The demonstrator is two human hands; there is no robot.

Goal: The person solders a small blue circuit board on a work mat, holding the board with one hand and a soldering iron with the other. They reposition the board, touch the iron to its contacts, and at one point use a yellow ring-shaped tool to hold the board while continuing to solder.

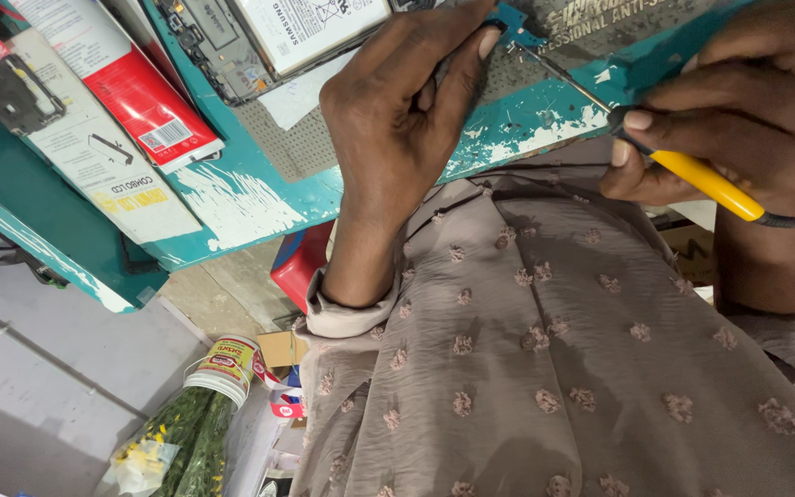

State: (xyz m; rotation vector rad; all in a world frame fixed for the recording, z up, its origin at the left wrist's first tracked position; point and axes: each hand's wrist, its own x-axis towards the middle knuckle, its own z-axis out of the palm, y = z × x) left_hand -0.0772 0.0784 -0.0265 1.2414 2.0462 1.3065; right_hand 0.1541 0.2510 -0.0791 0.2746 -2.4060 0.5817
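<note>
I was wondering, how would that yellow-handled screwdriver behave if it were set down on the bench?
The screwdriver looks stiff, with a thin metal shaft. Its handle seems round and smooth, so it would probably roll, more so if the teal bench slopes. It appears slim and likely light, since the right hand holds it in its fingertips.

Left hand [397, 120] covers the small blue part [513, 20] under its fingertips; the contact point cannot be made out. Opened phone [269, 37] at the workbench [259, 198] far edge is cut off by the top edge. Right hand [738, 110] runs off the right edge.

I count one yellow-handled screwdriver [683, 166], one opened phone [259, 37] and two flat boxes [131, 129] left of my left hand [397, 110].
</note>
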